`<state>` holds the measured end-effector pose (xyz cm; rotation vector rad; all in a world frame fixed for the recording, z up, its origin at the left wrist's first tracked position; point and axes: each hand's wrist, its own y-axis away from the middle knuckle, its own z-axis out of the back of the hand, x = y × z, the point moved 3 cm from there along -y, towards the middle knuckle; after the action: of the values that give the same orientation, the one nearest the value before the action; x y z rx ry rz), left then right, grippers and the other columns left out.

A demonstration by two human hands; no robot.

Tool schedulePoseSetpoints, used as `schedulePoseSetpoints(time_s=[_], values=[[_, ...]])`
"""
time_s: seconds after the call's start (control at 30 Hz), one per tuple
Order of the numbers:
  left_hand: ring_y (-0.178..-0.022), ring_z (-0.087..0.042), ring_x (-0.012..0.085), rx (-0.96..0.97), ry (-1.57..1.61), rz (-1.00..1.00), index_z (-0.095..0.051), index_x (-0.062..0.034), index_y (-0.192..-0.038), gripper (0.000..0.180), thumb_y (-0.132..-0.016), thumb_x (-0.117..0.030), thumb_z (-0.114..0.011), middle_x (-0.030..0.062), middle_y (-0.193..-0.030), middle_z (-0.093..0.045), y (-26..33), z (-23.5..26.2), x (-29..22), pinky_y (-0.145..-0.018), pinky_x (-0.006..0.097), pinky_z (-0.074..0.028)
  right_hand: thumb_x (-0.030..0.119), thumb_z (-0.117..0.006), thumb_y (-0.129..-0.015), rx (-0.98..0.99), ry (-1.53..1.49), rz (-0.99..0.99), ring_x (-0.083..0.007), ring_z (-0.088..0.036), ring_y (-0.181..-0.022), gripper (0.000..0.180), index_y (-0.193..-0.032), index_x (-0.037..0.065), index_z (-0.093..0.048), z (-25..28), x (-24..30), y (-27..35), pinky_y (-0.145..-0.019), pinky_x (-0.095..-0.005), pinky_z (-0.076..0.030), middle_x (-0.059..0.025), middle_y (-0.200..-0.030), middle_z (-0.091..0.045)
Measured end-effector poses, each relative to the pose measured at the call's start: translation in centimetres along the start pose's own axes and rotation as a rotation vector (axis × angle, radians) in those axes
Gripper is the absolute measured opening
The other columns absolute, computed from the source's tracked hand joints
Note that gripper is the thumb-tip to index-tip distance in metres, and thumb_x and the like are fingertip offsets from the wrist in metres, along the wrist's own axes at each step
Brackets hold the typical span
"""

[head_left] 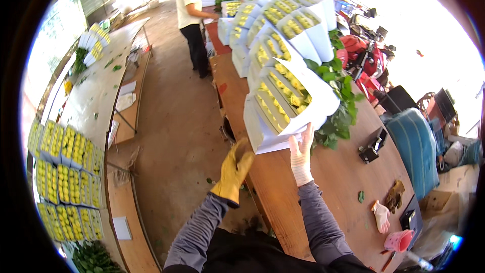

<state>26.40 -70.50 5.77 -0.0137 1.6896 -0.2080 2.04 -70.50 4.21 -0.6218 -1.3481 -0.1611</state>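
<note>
On the wooden table, a bundle of yellow roses (298, 102) lies in a white paper wrap (323, 91), its heads in rows between grey-white dividers. My right hand (301, 157), in a thin white glove, rests with outstretched fingers against the near edge of the wrap. My left hand (234, 172) wears a thick yellow work glove. It hangs by the table's left edge, just short of the wrap's near left corner, fingers loosely bent and holding nothing I can see. Green leaves (336, 116) stick out from the bundle's right side.
More wrapped rose bundles (283, 12) are stacked farther along the table (283, 192). A black tape dispenser (373, 145), loose gloves (381, 216) and a pink cup (399, 241) lie right. Another bench (108, 86) holds bundles at left. A person (191, 20) stands beyond.
</note>
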Motion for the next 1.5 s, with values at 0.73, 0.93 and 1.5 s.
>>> schedulePoseSetpoints(time_s=[0.73,0.93,1.5], values=[[-0.11,-0.07,0.0221,-0.403,0.017,0.651,-0.061,0.0001,-0.136,0.048,-0.095,-0.021,-0.073,0.0145,-0.123,-0.072,51.6,32.4,6.2,-0.092,0.035,-0.057,0.026,-0.057,-0.107,0.361,-0.014,0.037,-0.0223,-0.041,-0.146,0.073,-0.168,0.012,-0.019,-5.1,5.8,11.7,-0.115,-0.0378,-0.038,-0.0104,-0.168,-0.03],[-0.12,-0.068,0.0337,-0.693,-0.189,0.784,-0.059,0.0008,-0.139,0.06,-0.098,-0.043,-0.065,0.0239,-0.131,-0.069,67.0,35.6,2.5,-0.101,0.041,-0.053,0.012,-0.053,-0.108,0.749,0.04,-0.101,-0.0257,-0.04,-0.146,0.069,-0.165,0.0,-0.016,-18.1,6.7,30.1,-0.121,-0.0391,-0.033,-0.0202,-0.163,-0.038],[-0.13,-0.059,0.0284,-1.916,0.044,0.189,-0.049,0.0031,-0.149,0.065,-0.098,-0.031,-0.071,0.0205,-0.141,-0.062,89.0,44.0,-7.7,-0.111,0.039,-0.046,0.019,-0.065,-0.1,2.114,-0.427,0.286,-0.0294,-0.042,-0.15,0.068,-0.157,-0.004,-0.036,-48.4,36.0,79.8,-0.122,-0.0369,-0.032,-0.0221,-0.159,-0.046]])
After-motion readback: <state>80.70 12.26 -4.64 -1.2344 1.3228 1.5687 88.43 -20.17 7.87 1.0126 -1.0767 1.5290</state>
